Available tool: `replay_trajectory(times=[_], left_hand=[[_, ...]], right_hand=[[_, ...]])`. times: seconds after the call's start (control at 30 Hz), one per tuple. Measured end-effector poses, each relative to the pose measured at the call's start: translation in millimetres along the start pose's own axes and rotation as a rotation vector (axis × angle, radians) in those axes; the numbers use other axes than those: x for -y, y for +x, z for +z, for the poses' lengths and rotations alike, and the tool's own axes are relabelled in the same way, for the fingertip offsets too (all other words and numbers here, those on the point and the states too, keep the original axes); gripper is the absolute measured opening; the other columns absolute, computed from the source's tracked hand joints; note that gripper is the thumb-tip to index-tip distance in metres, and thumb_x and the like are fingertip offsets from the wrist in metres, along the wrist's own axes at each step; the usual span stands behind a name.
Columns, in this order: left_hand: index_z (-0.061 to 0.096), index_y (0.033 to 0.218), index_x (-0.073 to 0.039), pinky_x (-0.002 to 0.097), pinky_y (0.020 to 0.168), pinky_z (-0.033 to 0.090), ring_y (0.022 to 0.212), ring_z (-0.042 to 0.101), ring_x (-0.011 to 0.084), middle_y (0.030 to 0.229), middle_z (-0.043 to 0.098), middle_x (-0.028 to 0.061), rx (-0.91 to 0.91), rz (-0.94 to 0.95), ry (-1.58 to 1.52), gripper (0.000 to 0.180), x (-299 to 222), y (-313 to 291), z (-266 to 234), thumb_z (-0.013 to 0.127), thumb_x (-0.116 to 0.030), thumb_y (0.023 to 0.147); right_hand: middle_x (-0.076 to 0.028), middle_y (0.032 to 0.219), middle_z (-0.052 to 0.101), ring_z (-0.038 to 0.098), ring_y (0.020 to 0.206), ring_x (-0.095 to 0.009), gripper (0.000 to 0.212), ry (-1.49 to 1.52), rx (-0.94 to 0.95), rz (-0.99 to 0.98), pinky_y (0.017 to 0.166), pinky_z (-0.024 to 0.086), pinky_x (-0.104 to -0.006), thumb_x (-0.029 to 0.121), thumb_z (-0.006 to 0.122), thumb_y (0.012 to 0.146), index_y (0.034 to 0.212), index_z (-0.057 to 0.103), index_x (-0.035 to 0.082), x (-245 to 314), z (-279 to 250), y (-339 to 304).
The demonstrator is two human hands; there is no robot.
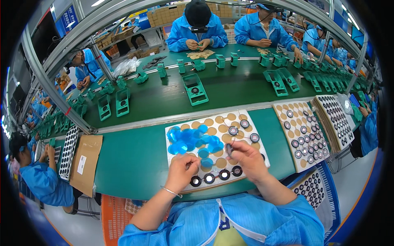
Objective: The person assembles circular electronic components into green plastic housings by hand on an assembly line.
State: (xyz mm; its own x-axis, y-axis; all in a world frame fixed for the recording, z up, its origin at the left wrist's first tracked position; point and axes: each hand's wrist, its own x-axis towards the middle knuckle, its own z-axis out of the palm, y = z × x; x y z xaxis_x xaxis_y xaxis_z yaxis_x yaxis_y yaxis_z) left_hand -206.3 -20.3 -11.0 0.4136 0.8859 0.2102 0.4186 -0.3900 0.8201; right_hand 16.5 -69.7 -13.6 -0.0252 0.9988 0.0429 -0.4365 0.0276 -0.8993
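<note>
In front of me on the green bench lies a white tray (pixel 262 157) with rows of round tan recesses. My right hand (pixel 249 160) is closed over its right half, pinching a small round speaker (pixel 229 149) on edge between thumb and fingers. Over the tray's lower left part, my left hand (pixel 182 171) has its fingers curled together; what they hold, if anything, is hidden. Loose translucent blue film discs (pixel 186 139) lie heaped on the tray's left half. Black-rimmed speakers (pixel 224 174) line its near edge, and several others (pixel 233 130) sit at its upper right.
Beyond the bench, a green conveyor belt (pixel 156 98) carries green plastic housings (pixel 195 88). Trays of speakers (pixel 303 135) lie to the right, cardboard (pixel 86 164) to the left. An orange crate (pixel 111 217) and a blue crate (pixel 334 197) stand below. Co-workers (pixel 197 30) sit across the belt.
</note>
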Motion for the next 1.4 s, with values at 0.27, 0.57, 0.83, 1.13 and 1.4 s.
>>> replay_trajectory(times=[0.27, 0.57, 0.83, 1.13, 1.4], left_hand=[[0.068, 0.071, -0.009, 0.0366, 0.070, 0.040, 0.076, 0.048, 0.0262, 0.072, 0.056, 0.0057, -0.146, 0.278, 0.595, 0.004, 17, 29, -9, 0.066, -0.012, 0.070], [0.066, 0.087, -0.006, 0.0395, 0.077, 0.041, 0.088, 0.048, 0.0292, 0.091, 0.057, 0.0093, -0.432, 0.097, 0.695, 0.018, 89, 83, -104, 0.068, -0.014, 0.070], [0.040, 0.131, -0.010, 0.0473, 0.097, 0.034, 0.122, 0.030, 0.0415, 0.134, 0.031, 0.0252, -0.478, -0.478, 0.811, 0.075, 209, 144, -183, 0.071, -0.041, 0.070], [0.027, 0.133, 0.002, 0.0399, 0.096, 0.036, 0.116, 0.038, 0.0335, 0.127, 0.038, 0.0205, -0.539, -0.658, 0.769, 0.090, 240, 197, -190, 0.072, -0.043, 0.070], [0.041, 0.116, 0.007, 0.0352, 0.085, 0.042, 0.102, 0.044, 0.0296, 0.111, 0.046, 0.0163, -0.366, -0.333, 0.880, 0.085, 188, 201, -115, 0.072, -0.053, 0.064]], right_hand=[[-0.006, 0.104, 0.057, 0.057, 0.088, -0.013, 0.036, -0.051, 0.115, -0.046, 0.080, 0.047, -0.0272, 0.008, 0.057, 0.087, 0.121, 0.050, 0.001, 14, 10, -2], [-0.010, 0.105, 0.058, 0.060, 0.092, -0.016, 0.040, -0.038, 0.257, 0.169, 0.085, 0.047, -0.0294, 0.004, 0.056, 0.086, 0.124, 0.046, -0.003, 23, 8, 16], [-0.010, 0.100, 0.058, 0.060, 0.089, -0.018, 0.041, -0.216, 0.245, 0.158, 0.079, 0.051, -0.0301, 0.003, 0.058, 0.085, 0.124, 0.045, -0.002, 36, 39, 62], [-0.007, 0.096, 0.060, 0.059, 0.081, -0.012, 0.029, -0.551, 0.167, 0.053, 0.072, 0.049, -0.0257, 0.006, 0.062, 0.082, 0.109, 0.053, -0.002, 34, 72, 152], [-0.005, 0.086, 0.058, 0.056, 0.076, -0.016, 0.022, -1.042, 0.152, -0.348, 0.071, 0.047, -0.0278, 0.012, 0.065, 0.078, 0.099, 0.062, 0.006, -14, 99, 260]])
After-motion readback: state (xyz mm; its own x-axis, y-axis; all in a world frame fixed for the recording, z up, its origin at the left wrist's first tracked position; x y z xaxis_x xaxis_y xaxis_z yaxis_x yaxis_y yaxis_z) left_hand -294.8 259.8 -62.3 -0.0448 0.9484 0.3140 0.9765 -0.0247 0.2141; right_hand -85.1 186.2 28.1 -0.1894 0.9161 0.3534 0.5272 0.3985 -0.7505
